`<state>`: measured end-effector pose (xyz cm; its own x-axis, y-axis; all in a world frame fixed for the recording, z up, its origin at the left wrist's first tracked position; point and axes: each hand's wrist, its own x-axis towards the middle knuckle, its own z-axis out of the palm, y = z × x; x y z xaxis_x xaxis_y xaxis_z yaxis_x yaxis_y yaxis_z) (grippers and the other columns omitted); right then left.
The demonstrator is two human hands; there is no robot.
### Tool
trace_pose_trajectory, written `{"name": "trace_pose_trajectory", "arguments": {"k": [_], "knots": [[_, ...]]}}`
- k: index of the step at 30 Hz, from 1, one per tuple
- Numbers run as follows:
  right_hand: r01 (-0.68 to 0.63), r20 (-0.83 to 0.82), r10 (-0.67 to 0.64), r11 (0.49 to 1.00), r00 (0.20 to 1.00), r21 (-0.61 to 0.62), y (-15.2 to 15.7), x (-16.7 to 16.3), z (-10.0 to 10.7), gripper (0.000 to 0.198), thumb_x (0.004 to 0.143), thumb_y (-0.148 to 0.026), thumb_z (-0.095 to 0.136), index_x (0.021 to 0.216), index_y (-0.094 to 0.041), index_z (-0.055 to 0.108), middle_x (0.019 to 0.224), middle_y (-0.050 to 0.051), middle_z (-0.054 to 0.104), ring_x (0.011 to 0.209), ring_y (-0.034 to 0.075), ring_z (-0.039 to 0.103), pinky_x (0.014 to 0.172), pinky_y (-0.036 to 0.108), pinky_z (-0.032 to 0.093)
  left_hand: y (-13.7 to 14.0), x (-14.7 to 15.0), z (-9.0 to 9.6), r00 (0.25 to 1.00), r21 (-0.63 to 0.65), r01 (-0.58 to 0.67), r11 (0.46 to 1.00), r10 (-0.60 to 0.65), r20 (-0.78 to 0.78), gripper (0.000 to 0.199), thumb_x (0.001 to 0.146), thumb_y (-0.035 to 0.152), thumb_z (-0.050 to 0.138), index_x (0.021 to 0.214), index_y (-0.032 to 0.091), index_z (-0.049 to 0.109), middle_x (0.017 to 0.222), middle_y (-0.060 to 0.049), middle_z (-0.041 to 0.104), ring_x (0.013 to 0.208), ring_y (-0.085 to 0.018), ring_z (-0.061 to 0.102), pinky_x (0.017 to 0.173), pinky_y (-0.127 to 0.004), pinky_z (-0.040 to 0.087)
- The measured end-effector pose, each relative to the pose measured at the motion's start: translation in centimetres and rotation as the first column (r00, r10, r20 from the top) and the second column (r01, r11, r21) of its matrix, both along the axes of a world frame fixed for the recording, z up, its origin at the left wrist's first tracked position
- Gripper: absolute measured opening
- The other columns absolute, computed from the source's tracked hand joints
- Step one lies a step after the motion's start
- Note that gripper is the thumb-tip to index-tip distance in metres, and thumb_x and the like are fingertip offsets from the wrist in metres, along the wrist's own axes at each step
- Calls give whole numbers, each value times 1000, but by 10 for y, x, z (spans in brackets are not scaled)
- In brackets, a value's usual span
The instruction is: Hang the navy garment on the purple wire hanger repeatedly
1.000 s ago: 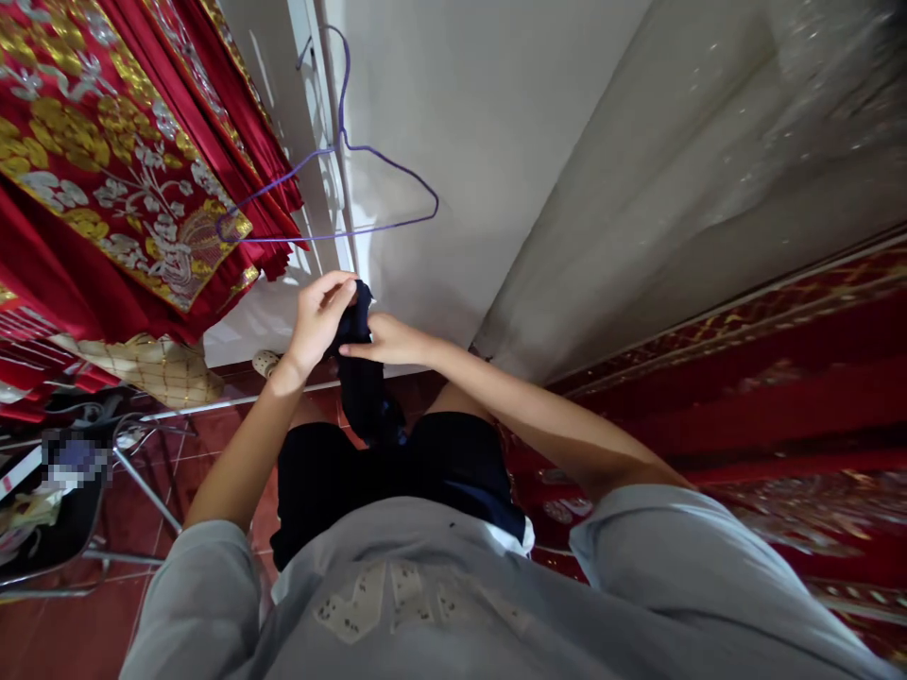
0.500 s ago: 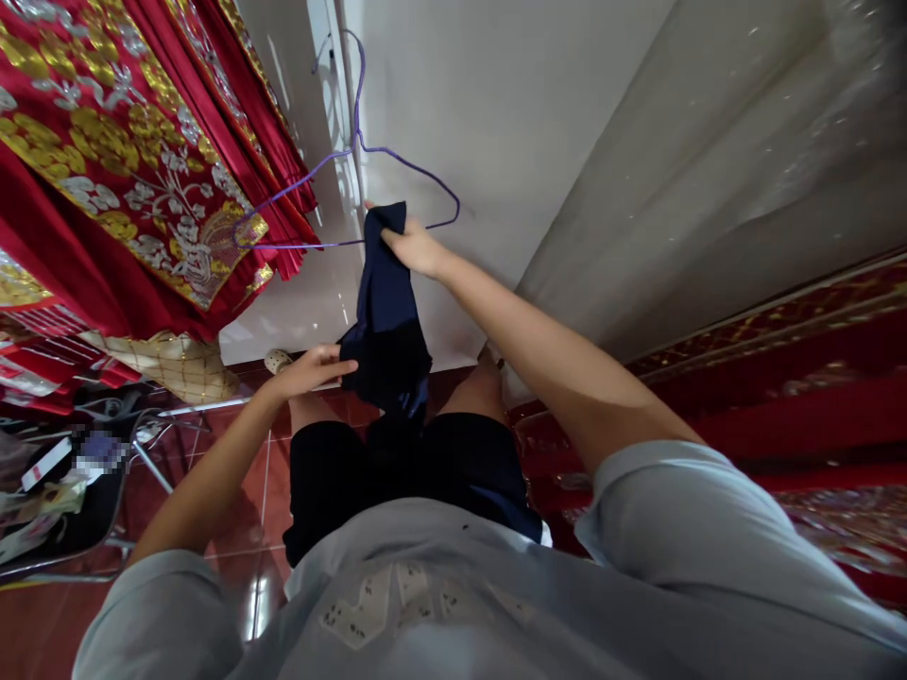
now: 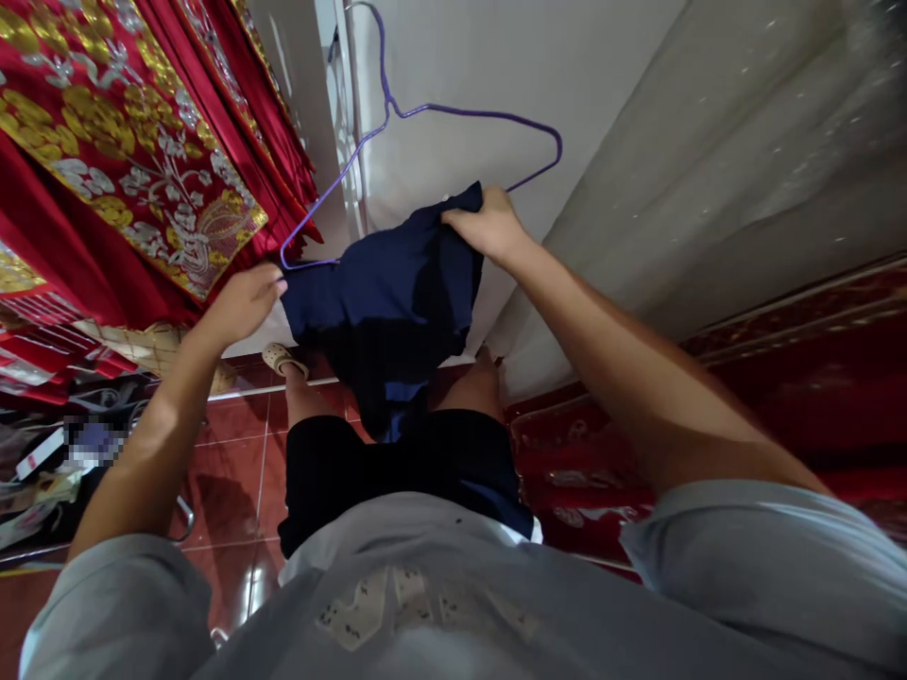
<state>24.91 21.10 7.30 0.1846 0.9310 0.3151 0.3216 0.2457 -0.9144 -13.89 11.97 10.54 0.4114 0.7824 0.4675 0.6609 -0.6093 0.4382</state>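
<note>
Fingers (image 3: 464, 215) of the right hand (image 3: 488, 227) are closed on the upper edge of a dark blue garment (image 3: 386, 293), which is held spread in front of a purple wire hanger (image 3: 425, 113) hung at the white wall (image 3: 496, 66). Its other edge is pinched by the left hand (image 3: 241, 304). Red and gold cloth (image 3: 120, 151) hangs to the left, above red floor tiles (image 3: 233, 444).

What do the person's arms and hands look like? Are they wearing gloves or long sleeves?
No gloves and no long sleeves. The left hand and right hand are bare, with no rings, watch or bracelet showing. Both forearms are uncovered. Loose light grey short sleeves cover the upper arms, part of a light grey T-shirt with a pale printed pattern on the chest.
</note>
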Motion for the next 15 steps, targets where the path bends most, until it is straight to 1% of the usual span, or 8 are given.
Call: {"name": "trace_pose_trajectory", "arguments": {"k": [2,4,7,9,10,12,13,15], "knots": [[-4,1,4,1000,1000,16,-11,-7,4,25,80,-12,71,62,-20,56,60,-3,47,64,14,50,66,28,56,18,7,16,996,167,55,984,-43,-75,36,97,42,56,67,22,51,73,-3,51,71,-19,49,79,-37,49],[-56,-15,57,998,998,41,-24,-18,5,24,83,-12,68,65,-20,54,63,-3,49,67,14,51,69,28,55,36,17,29,1000,261,28,965,-24,-19,33,101,42,55,77,20,57,80,-4,55,77,-19,52,87,-39,49],[-156,-4,157,985,988,70,-42,-32,4,27,85,-12,66,65,-21,50,63,-2,47,70,16,52,71,29,55,61,33,40,995,234,80,969,-93,45,30,103,45,62,111,16,61,92,-2,63,85,-14,58,95,-38,48],[-200,57,196,976,979,82,-50,-33,5,25,86,-13,65,67,-21,51,65,-1,49,73,17,55,75,30,54,76,42,44,988,184,147,972,-154,22,47,100,47,69,131,16,53,98,-2,67,89,-14,59,101,-38,48],[-205,101,195,974,976,96,-53,-30,6,20,86,-12,65,71,-21,54,66,-1,51,75,18,57,77,30,53,82,44,46,987,154,161,975,-163,-3,54,98,48,72,135,16,51,100,-2,68,90,-14,59,103,-38,48],[-144,170,117,976,978,161,-53,-17,9,14,83,-8,66,87,-20,62,72,-1,57,78,18,59,80,30,51,94,45,47,988,87,143,986,-137,-71,54,95,54,74,131,18,56,102,-2,68,89,-16,55,106,-39,48],[-78,180,40,974,983,213,-52,-8,11,24,82,-5,66,101,-19,63,75,-1,59,77,18,59,80,30,49,100,43,48,987,66,126,990,-119,-106,51,96,57,72,125,17,60,102,-2,67,90,-16,54,107,-39,48],[75,141,-126,945,982,319,-46,11,16,54,82,-3,65,133,-17,55,79,-2,62,69,15,55,74,29,46,109,36,48,985,59,100,993,-91,-145,52,98,63,66,119,15,63,100,-3,64,91,-16,52,109,-40,46]]}}
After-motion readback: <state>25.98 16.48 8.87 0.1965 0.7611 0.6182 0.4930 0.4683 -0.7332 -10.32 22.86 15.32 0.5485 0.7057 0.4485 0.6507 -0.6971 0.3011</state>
